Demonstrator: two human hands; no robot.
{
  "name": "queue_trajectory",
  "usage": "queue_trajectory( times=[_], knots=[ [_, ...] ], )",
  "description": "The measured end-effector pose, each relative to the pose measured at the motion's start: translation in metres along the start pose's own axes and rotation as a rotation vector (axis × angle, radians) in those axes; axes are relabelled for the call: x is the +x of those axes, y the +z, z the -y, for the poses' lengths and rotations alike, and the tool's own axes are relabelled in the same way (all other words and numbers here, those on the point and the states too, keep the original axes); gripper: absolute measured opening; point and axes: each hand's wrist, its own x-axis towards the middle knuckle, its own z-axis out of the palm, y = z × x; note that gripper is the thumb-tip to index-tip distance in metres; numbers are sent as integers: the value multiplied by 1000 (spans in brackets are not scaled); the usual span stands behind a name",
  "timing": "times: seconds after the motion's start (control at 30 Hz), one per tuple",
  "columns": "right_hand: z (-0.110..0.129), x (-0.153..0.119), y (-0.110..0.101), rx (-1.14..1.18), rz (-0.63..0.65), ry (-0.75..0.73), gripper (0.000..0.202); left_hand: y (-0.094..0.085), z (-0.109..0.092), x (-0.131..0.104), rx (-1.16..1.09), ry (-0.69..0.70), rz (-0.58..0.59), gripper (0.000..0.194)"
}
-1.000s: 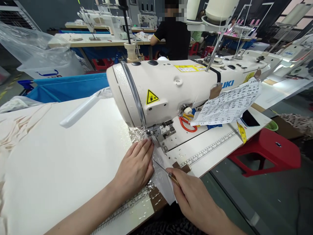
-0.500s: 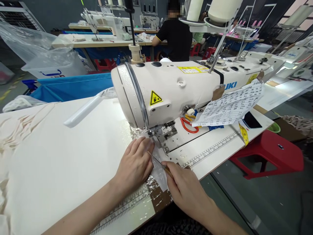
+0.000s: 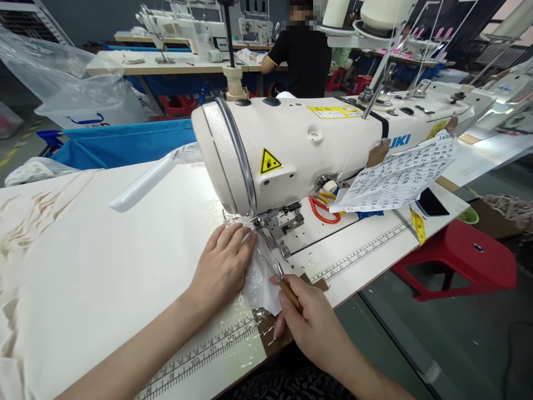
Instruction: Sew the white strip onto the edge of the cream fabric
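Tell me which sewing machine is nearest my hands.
The white sewing machine directly ahead, bearing a yellow warning triangle and a paper sheet; your left hand lies just below its head. The other sewing machines stand farther back or rightward.

On the right, a red stool [image 3: 470, 253] is standing by the desk [image 3: 125, 250]; a yellow tape measure [image 3: 417, 225] is lying beside a phone [image 3: 433, 203]; far off, a person in black [image 3: 302, 61] is facing another desk [image 3: 145, 69]!

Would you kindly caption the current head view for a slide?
Left hand on white material, right hand holding a brown-handled pointed tool, at a sewing machine.
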Motion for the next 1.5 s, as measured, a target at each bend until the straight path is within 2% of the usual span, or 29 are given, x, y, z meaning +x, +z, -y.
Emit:
queue_trajectory(
  times=[0.27,0.4,0.53,0.63,0.9,1.5],
  knots=[
    [-6,-9,-9,-55,7,-30,17,-5,-28,-6,-80,60,10,39],
    [-9,-19,-24,-88,3,-18,18,-2,-27,-7,-74,41,22,40],
    [-20,-24,-40,-86,-91,-13,21,0,-25,-6,-60,38,40,41],
    [-28,-25,-47,-41,-116,18,25,-1,-27,-7,-68,27,61,41],
    [-36,-24,-47,13,-111,28,26,-3,-30,-9,-42,59,85,44],
    [-36,-22,-47,-2,-111,51,27,-3,-33,-11,-69,44,74,43]
  ],
)
